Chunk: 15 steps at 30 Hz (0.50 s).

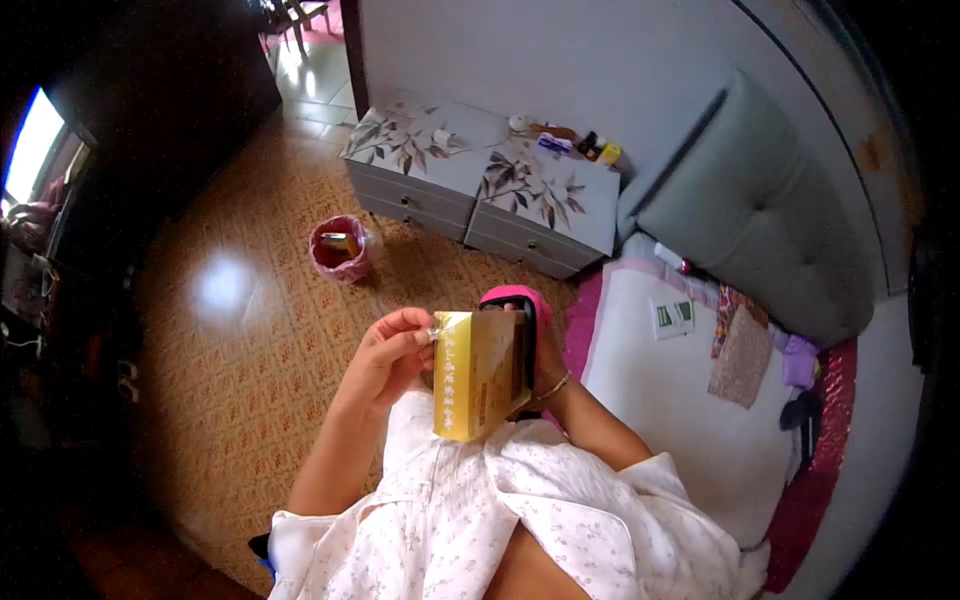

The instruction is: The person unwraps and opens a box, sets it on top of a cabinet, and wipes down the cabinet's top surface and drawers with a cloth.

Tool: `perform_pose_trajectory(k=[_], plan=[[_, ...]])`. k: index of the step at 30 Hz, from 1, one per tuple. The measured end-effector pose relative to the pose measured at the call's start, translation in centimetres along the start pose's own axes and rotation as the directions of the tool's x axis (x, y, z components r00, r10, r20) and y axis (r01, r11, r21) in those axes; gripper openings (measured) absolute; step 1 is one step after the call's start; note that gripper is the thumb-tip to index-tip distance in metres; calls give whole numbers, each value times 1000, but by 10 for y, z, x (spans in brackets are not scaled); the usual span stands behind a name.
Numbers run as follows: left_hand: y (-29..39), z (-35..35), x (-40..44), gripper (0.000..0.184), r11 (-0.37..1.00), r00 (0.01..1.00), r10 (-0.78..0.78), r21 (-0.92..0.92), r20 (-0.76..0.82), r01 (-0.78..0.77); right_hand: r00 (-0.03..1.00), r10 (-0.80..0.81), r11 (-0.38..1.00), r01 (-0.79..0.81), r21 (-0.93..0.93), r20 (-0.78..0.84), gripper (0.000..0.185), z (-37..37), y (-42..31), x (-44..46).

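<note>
A yellow box (483,375) with a white pattern down its edge stands upright in front of my body. My left hand (392,350) is at its upper left corner, thumb and forefinger pinched on a small pale, shiny bit that I cannot make out. Behind the box is a pink zip case (546,315) with a black edge. My right hand (549,368), with a bracelet at the wrist, supports the box and the case from the right side. The box hides most of its fingers.
A bin with a pink liner (343,262) stands on the patterned floor. Beyond it are drawer units (483,180) with small items on top. To the right, a bed (640,380) holds a white-green packet (672,318), folded cloths (741,355) and a padded headboard (760,200).
</note>
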<state>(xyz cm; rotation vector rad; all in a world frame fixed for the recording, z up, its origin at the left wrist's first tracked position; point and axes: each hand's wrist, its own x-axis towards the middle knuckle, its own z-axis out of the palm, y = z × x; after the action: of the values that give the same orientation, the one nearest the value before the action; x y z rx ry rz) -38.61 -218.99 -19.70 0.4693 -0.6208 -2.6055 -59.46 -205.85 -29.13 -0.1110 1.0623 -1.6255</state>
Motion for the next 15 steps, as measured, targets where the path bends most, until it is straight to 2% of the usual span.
perform_pose_trajectory(k=[2,3,4,6,8,9,10,12,14,15], plan=[[41,-12,25,11,997,996,68,39,-49,-66,994,47,995,-38,-91,102,59,22,-3,42],[58,-20,31,13,989,993,100,113,-61,-93,992,58,994,-47,-98,108,59,34,-5,59],[77,-29,42,13,990,992,103,105,-73,-95,991,54,997,-46,-67,123,60,45,-7,78],[109,-38,56,15,838,966,249,516,-74,-177,990,59,998,-56,-30,130,60,58,-6,103],[132,-33,61,18,787,955,277,595,-103,-164,980,97,993,-106,45,171,54,54,-4,125],[142,-32,64,17,541,926,375,800,46,-259,982,84,994,-94,53,167,54,52,-1,136],[148,-31,66,17,235,879,422,910,221,-341,986,132,990,-135,29,106,53,50,2,142],[159,-46,75,21,216,901,381,927,209,-306,986,164,986,-165,8,36,51,59,-5,153],[165,-60,84,22,58,872,412,947,264,-315,974,224,958,-228,-176,-42,50,95,-20,147],[168,-63,87,21,126,883,411,946,225,-299,968,250,950,-249,-189,-19,49,89,-19,152]])
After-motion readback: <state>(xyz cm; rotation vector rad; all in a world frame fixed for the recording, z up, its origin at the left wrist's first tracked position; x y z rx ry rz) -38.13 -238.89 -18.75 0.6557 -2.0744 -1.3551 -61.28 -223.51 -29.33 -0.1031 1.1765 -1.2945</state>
